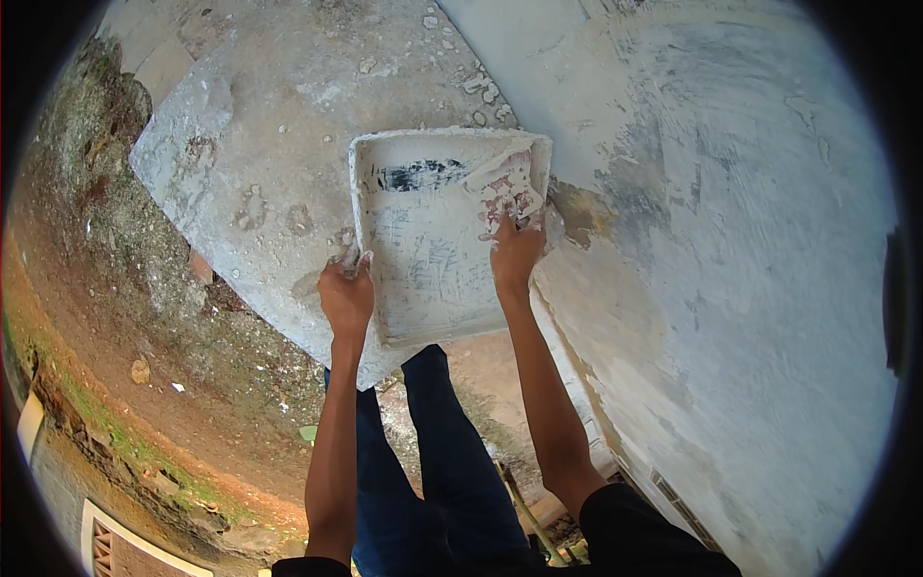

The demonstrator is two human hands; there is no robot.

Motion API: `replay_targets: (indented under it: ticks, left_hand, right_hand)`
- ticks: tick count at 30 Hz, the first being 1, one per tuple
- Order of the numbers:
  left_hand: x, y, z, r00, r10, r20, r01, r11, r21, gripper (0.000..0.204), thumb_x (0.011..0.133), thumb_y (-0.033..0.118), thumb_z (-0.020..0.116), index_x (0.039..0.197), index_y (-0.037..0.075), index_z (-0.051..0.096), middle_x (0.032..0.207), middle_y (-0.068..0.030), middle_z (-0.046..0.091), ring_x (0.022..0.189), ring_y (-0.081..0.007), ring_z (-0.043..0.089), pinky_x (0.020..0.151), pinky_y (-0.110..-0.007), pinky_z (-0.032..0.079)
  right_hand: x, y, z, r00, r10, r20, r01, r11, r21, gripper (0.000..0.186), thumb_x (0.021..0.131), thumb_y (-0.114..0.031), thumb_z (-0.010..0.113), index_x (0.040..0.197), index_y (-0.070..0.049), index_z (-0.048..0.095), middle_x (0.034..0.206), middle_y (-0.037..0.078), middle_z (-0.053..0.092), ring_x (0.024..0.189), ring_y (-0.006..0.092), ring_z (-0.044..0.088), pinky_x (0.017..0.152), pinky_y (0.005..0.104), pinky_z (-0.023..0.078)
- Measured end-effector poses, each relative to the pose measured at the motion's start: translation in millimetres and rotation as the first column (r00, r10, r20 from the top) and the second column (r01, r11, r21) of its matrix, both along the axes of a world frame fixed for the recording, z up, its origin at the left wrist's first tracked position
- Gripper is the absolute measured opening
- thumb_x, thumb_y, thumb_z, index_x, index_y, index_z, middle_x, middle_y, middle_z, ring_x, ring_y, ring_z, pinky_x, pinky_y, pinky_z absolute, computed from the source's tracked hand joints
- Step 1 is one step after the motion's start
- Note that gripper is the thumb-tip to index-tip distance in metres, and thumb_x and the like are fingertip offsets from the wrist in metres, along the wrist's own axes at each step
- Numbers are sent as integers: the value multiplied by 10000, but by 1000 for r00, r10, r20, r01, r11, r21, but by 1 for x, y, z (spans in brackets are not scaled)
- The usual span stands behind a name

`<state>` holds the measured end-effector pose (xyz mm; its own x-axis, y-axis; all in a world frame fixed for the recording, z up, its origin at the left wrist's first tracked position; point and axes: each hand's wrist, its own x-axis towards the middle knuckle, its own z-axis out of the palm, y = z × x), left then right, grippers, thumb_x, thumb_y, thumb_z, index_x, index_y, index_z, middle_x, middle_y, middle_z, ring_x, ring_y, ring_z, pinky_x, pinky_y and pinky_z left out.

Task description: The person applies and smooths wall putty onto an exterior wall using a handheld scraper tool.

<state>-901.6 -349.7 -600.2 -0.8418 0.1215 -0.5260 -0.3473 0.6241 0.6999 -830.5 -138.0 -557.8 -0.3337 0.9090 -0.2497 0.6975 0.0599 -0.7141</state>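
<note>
A shallow rectangular tray (433, 264), coated in white plaster, is in front of me. A dark patch shows through the coating near its far side. My left hand (346, 291) is closed on the tray's left rim, fingers smeared with white. My right hand (516, 255) is closed around a plaster-covered scraper (510, 188) with reddish parts showing. The scraper is at the tray's far right corner, against the plaster there. Its handle is mostly hidden in my grip, and its exact shape is masked by plaster.
A plaster-spattered slab (260, 163) lies under and beyond the tray. To the right rises a wall (731, 288) with patchy pale plaster. On the left, rough soil (221, 375) slopes down past the slab edge. A small stone (140, 371) lies on it.
</note>
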Motion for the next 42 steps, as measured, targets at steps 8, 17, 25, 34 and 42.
replay_targets:
  ticks: [8,17,25,34,42]
  left_hand:
    - [-1,-1,2,999,2,51,-1,1000,-21,313,799,199,698,913,-85,632,853,-266,656,798,-395,654,703,-417,499]
    - [0,-2,-4,1000,-9,-10,9,1000,1,308,795,200,699,917,-79,649,835,-266,653,791,-400,650,701,-420,496]
    - [1,-4,-6,1000,-9,-2,9,1000,-13,317,796,207,699,923,-77,636,832,-268,651,799,-409,647,703,-427,497]
    - [2,-3,-3,999,8,32,-7,1000,-22,312,797,204,697,927,-71,630,855,-261,657,819,-396,651,716,-420,498]
    - [2,-1,-4,1000,9,-4,-9,1000,-1,249,812,92,672,972,-98,654,829,-225,684,740,-250,681,673,-328,496]
  right_hand:
    - [5,3,9,958,-89,-271,92,996,-2,295,867,-58,541,1127,80,513,1006,109,621,809,192,590,692,315,479]
    - [-11,5,-2,998,-53,-22,54,997,52,253,846,-56,559,1015,131,543,942,157,628,837,225,584,761,319,450]
    - [-20,-13,-20,978,11,-210,22,988,152,324,853,-25,550,1120,150,495,982,175,639,861,222,592,787,326,454]
    - [-24,-27,-7,947,-100,-307,18,965,-262,395,863,7,558,1226,100,432,1029,130,628,898,161,590,788,273,453]
    - [4,-40,-20,888,-99,-449,-131,882,-454,410,852,50,552,1249,63,452,1151,107,578,1019,146,545,890,275,426]
